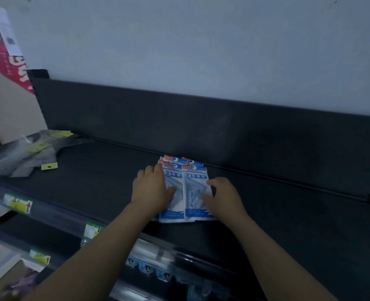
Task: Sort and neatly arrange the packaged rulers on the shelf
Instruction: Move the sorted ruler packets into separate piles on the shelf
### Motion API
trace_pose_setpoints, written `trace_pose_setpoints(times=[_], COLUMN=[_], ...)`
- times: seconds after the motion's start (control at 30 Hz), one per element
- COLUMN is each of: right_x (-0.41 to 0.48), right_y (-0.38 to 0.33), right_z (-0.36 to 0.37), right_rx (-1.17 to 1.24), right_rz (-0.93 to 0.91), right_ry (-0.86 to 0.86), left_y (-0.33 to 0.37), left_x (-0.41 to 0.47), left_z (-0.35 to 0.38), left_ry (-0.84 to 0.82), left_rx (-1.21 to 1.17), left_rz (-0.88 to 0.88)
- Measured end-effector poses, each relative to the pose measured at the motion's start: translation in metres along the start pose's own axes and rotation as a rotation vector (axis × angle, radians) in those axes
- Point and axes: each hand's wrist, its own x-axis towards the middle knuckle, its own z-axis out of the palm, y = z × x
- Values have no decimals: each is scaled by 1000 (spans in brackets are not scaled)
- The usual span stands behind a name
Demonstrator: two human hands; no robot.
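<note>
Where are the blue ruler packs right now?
In the head view, the blue ruler packs lie mid-shelf, near its back wall, between the left hand and right hand.

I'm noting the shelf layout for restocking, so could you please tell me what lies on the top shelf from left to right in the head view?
Clear plastic packets with yellow labels → loose yellow tag → left hand → blue-and-white ruler packs → right hand.
</note>
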Motion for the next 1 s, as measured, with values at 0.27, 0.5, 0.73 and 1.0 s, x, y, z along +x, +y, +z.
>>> trace_pose_setpoints(times=[0.27, 0.5, 0.73, 1.0], right_x=[-38, -84, -129, -167], right_y=[20, 72, 137, 222], right_z=[-40, -92, -152, -240], right_rx=[-281, -438, -506, -589], right_rz=[-66, 85, 248, 408], right_ry=[174, 293, 382, 405], left_y=[58, 134, 225, 352], left_x=[-14, -39, -71, -98], left_z=[6, 30, 51, 96], left_ry=[96, 29, -84, -307], left_rx=[-125, -278, -351, -300], left_rz=[396, 610, 788, 798])
